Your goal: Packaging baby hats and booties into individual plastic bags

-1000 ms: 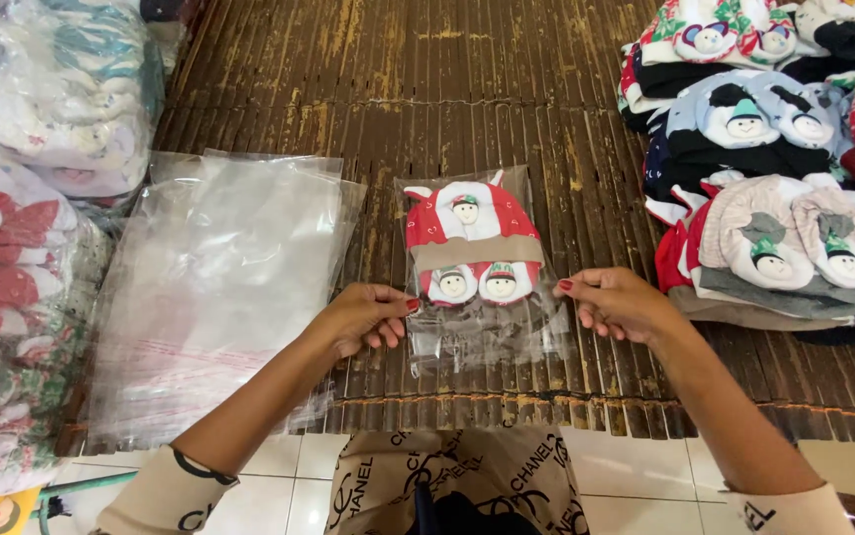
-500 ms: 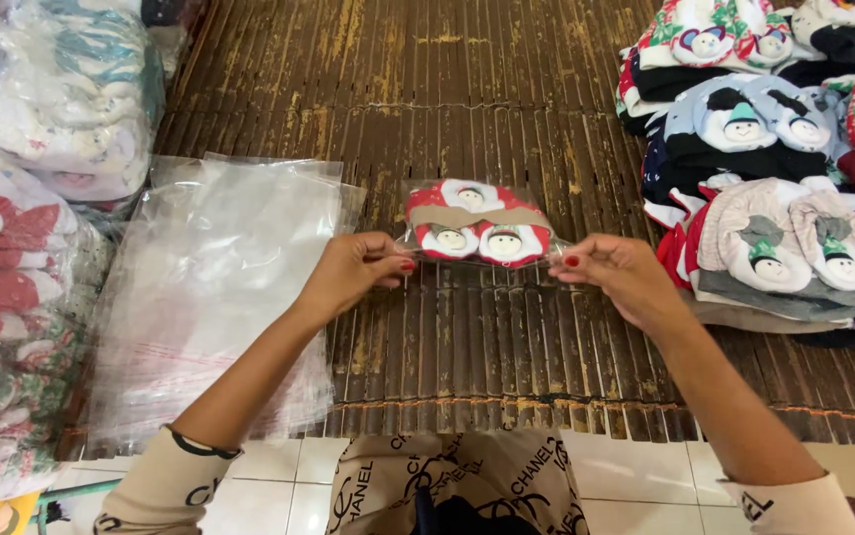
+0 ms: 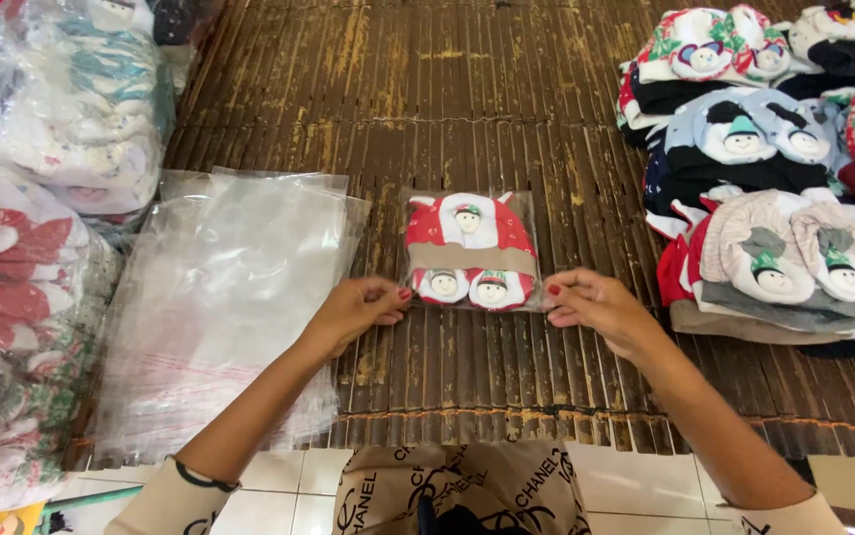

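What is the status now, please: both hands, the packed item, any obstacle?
Left hand and right hand pinch bagged red-white item at its lower corners. It lies flat on the slatted mat. Nothing blocks it.

Beige black-printed sleeves (red-painted nails).

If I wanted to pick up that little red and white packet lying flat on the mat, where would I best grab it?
Probably by its two near corners, coming in from the sides, as the left hand and right hand pinch it. The bagged red and white garment lies flat on the slatted mat in slippery clear film, so the thin bottom edge seems the easiest part to nip between fingertips.
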